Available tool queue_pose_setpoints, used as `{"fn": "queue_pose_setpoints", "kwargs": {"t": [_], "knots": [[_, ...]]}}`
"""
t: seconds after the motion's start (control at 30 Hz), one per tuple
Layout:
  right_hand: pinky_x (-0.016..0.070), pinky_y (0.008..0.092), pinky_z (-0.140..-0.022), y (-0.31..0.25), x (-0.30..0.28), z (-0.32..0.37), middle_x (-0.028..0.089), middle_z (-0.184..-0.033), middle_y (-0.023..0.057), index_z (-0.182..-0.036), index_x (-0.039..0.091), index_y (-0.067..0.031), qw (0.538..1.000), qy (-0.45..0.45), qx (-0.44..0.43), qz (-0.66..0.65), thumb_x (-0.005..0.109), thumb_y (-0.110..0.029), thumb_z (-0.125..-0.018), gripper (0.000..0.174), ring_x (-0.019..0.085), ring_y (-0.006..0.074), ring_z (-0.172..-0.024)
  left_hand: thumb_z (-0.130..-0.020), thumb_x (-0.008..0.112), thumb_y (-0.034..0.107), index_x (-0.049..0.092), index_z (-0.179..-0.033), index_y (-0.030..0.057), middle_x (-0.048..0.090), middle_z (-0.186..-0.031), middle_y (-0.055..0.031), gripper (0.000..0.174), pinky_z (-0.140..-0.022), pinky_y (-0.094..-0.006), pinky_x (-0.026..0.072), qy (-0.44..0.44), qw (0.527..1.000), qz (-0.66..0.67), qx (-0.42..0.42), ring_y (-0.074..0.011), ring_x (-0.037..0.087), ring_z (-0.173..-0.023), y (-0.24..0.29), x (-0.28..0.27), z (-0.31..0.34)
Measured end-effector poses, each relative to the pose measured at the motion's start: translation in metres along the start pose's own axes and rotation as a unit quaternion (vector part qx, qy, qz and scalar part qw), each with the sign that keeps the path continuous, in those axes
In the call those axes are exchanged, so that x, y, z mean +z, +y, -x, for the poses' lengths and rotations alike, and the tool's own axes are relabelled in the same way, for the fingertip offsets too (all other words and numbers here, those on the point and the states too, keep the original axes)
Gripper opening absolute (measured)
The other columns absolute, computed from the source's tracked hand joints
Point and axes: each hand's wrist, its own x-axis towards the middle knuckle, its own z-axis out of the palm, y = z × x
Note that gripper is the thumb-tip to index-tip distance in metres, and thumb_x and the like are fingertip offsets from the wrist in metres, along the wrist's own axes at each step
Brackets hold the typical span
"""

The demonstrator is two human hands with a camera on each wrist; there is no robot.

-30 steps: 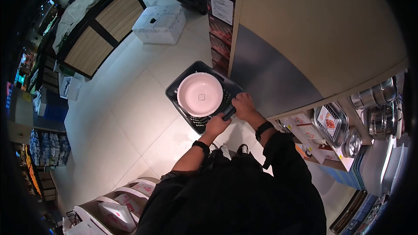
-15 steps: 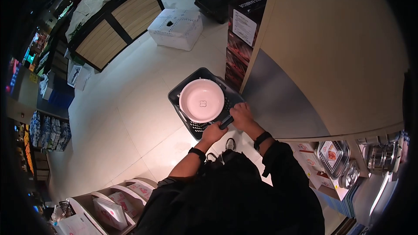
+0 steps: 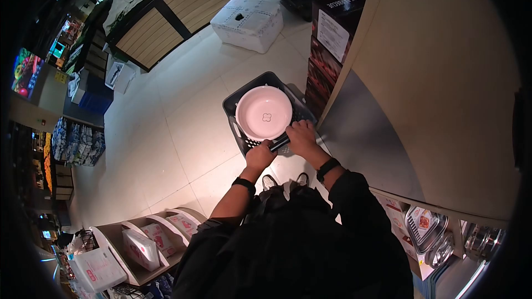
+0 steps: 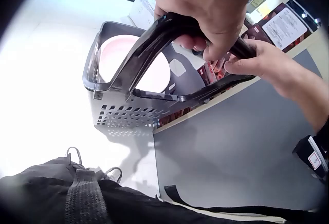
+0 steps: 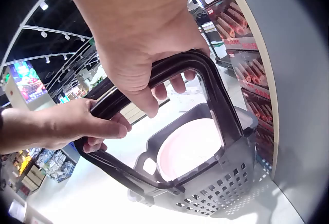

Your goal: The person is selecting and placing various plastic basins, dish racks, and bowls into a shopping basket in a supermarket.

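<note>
A dark grey shopping basket [image 3: 239, 128] with perforated sides hangs in front of the person. Inside it sits a round pink basin [image 3: 264, 112] with a small clover mark on its bottom. The left hand [image 3: 260, 156] grips one end of the basket's black handle [image 3: 280, 143]. Around the other end curl the fingers of the right hand [image 3: 302, 139]. From the right wrist view, both hands wrap the same raised handle bar [image 5: 169, 70], with the basin [image 5: 191, 149] below it. Each wrist wears a black band.
To the right stands a tall shelf end panel [image 3: 382, 138], with stacked barbecue boxes [image 3: 327, 50] beside it. A white foam box [image 3: 247, 25] sits ahead on the tiled floor [image 3: 166, 133]. Low shelving with packets [image 3: 141, 249] is at the lower left, metal pans [image 3: 425, 224] at the lower right.
The view has shifted, with the foam box, barbecue boxes and end panel moving rightward in the picture. Both hands keep their grip on the handle, and the basin stays in the basket.
</note>
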Motion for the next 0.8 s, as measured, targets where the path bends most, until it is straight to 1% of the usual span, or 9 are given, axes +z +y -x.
{"fn": "queue_pose_setpoints", "kwargs": {"t": [0.07, 0.13, 0.17, 0.27, 0.33, 0.43, 0.5, 0.6, 0.8], "knots": [[0.0325, 0.0512, -0.103, -0.002, 0.001, -0.007, 0.061, -0.101, 0.0104, -0.096, 0.067, -0.0097, 1.0, 0.001, -0.001, 0.008, 0.074, -0.016, -0.065, 0.032, 0.052, 0.0294, -0.106, -0.079, 0.069, 0.043, 0.065, -0.111, 0.0175, 0.071, -0.09, -0.0142, 0.041, -0.077, -0.0436, 0.0549, 0.003, 1.0, 0.002, -0.006, -0.0321, 0.069, -0.086, -0.003, -0.004, -0.005], [0.034, 0.05, -0.101, -0.003, 0.006, -0.015, 0.058, -0.097, 0.0097, -0.094, 0.063, -0.0095, 1.0, 0.021, -0.007, 0.015, 0.079, -0.021, -0.063, 0.037, 0.052, 0.0296, -0.104, -0.079, 0.069, 0.042, 0.066, -0.111, 0.0177, 0.072, -0.091, -0.014, 0.041, -0.079, -0.0436, 0.0546, -0.001, 1.0, 0.002, -0.016, -0.032, 0.069, -0.088, -0.004, -0.01, -0.01], [0.034, 0.05, -0.101, -0.002, 0.008, -0.018, 0.058, -0.097, 0.0097, -0.094, 0.063, -0.0095, 1.0, 0.021, -0.006, 0.016, 0.079, -0.021, -0.063, 0.037, 0.052, 0.0296, -0.104, -0.079, 0.069, 0.042, 0.066, -0.111, 0.0177, 0.072, -0.091, -0.014, 0.041, -0.079, -0.0436, 0.0546, -0.002, 1.0, 0.002, -0.014, -0.032, 0.069, -0.088, -0.005, -0.013, -0.012], [0.0343, 0.0498, -0.101, -0.006, 0.004, -0.027, 0.058, -0.097, 0.0096, -0.094, 0.063, -0.0095, 1.0, 0.009, 0.002, 0.022, 0.079, -0.022, -0.063, 0.037, 0.052, 0.0295, -0.104, -0.079, 0.068, 0.042, 0.066, -0.113, 0.0173, 0.071, -0.093, -0.0136, 0.042, -0.079, -0.0433, 0.0546, -0.022, 1.0, 0.001, -0.008, -0.0321, 0.069, -0.088, -0.009, -0.019, -0.021], [0.0327, 0.051, -0.104, -0.009, 0.0, -0.032, 0.062, -0.103, 0.0092, -0.099, 0.066, -0.0103, 0.999, -0.035, 0.019, 0.017, 0.075, -0.02, -0.067, 0.035, 0.052, 0.0282, -0.107, -0.079, 0.068, 0.042, 0.066, -0.113, 0.0172, 0.071, -0.093, -0.0134, 0.042, -0.08, -0.0433, 0.0546, -0.025, 1.0, 0.003, 0.001, -0.032, 0.069, -0.089, -0.015, -0.02, -0.027], [0.0332, 0.0507, -0.103, -0.012, 0.0, -0.041, 0.062, -0.103, 0.0092, -0.1, 0.066, -0.0098, 0.999, -0.036, 0.031, 0.015, 0.077, -0.021, -0.067, 0.037, 0.052, 0.0283, -0.107, -0.079, 0.068, 0.041, 0.065, -0.113, 0.0166, 0.071, -0.095, -0.0131, 0.042, -0.08, -0.0433, 0.0547, -0.033, 0.999, 0.004, 0.028, -0.0316, 0.069, -0.089, -0.023, -0.023, -0.039], [0.0341, 0.0502, -0.101, -0.012, 0.003, -0.047, 0.061, -0.101, 0.0099, -0.098, 0.065, -0.0092, 0.999, -0.015, 0.027, 0.022, 0.078, -0.021, -0.065, 0.037, 0.053, 0.0287, -0.106, -0.079, 0.067, 0.041, 0.065, -0.113, 0.0157, 0.071, -0.095, -0.0132, 0.042, -0.079, -0.0434, 0.0548, -0.04, 0.999, 0.006, 0.033, -0.0317, 0.069, -0.089, -0.027, -0.025, -0.046], [0.0386, 0.0477, -0.092, -0.01, 0.011, -0.058, 0.059, -0.093, 0.0097, -0.086, 0.062, -0.01, 0.999, 0.018, 0.017, 0.029, 0.077, -0.021, -0.061, 0.031, 0.053, 0.03, -0.1, -0.079, 0.067, 0.04, 0.066, -0.109, 0.0128, 0.071, -0.09, -0.0156, 0.041, -0.077, -0.044, 0.055, -0.033, 0.997, 0.014, 0.063, -0.0326, 0.069, -0.086, -0.032, -0.03, -0.059], [0.0388, 0.0477, -0.091, -0.014, 0.018, -0.084, 0.059, -0.093, 0.0092, -0.086, 0.062, -0.0105, 0.997, 0.033, 0.042, 0.053, 0.077, -0.022, -0.062, 0.03, 0.053, 0.0301, -0.1, -0.079, 0.067, 0.041, 0.066, -0.107, 0.0118, 0.071, -0.089, -0.0149, 0.04, -0.077, -0.0443, 0.055, -0.053, 0.993, 0.014, 0.107, -0.0332, 0.069, -0.085, -0.049, -0.039, -0.094]]}}
